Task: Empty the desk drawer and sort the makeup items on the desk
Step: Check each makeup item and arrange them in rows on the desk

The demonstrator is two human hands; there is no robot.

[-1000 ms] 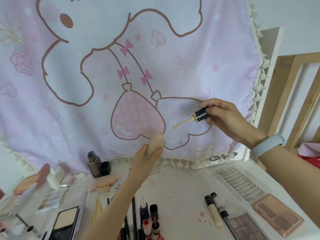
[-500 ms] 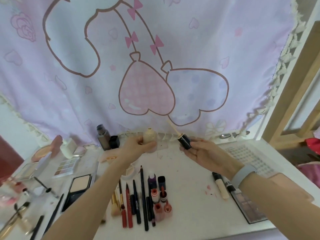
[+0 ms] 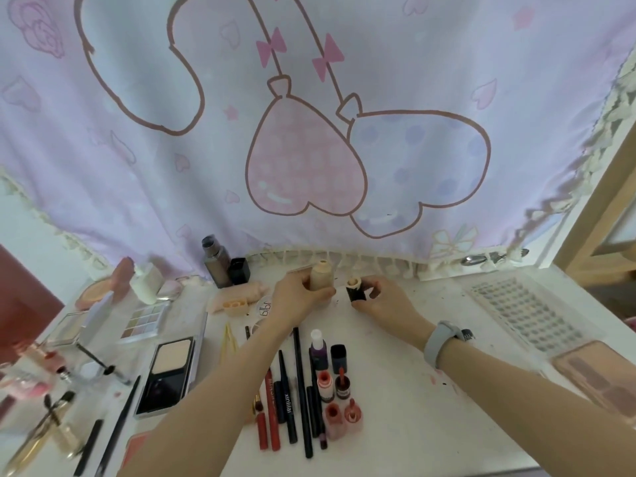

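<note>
Left hand (image 3: 298,297) wraps a beige bottle (image 3: 321,276), upright, base at or near the desk (image 3: 395,390) by the back edge. Right hand (image 3: 382,297) pinches the black cap (image 3: 355,290) just beside the bottle, open end up, fingers curled round it; the wand isn't visible, can't tell where it sits. Bottle neck uncapped. Step looks like closing up this concealer before sorting it. Next move likely calls for turning the cap over, lining the wand with the neck and twisting shut, then placing it with like items. Pencils (image 3: 299,390) and small bottles (image 3: 330,383) lie in rows nearer the person, palettes (image 3: 172,370) left, lash tray (image 3: 526,315) right. Drawer not in view.
</note>
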